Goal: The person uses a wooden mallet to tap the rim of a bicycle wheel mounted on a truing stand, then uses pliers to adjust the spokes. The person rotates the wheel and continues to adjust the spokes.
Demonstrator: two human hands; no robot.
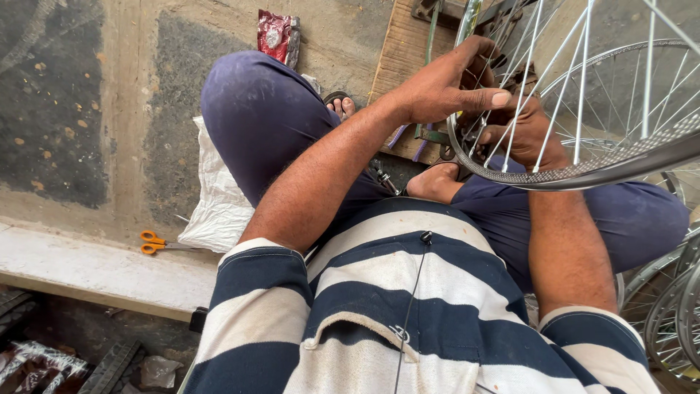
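A silver spoked bicycle wheel (pixel 620 157) stands in front of me at the upper right, its rim curving across my lap. My left hand (pixel 452 84) grips the rim at its left side, thumb pressed along the metal. Behind the spokes, my right hand (pixel 521 131) is curled around something small near the rim; what it holds is hidden by the fingers and spokes. I sit cross-legged in dark blue trousers and a navy-and-white striped shirt.
Orange-handled scissors (pixel 153 242) lie on the concrete ledge at left, beside a white sack (pixel 215 197) under my knee. A red foil packet (pixel 277 36) lies on the floor at the top. A wooden board (pixel 401 51) and more wheel rims (pixel 667 314) are nearby.
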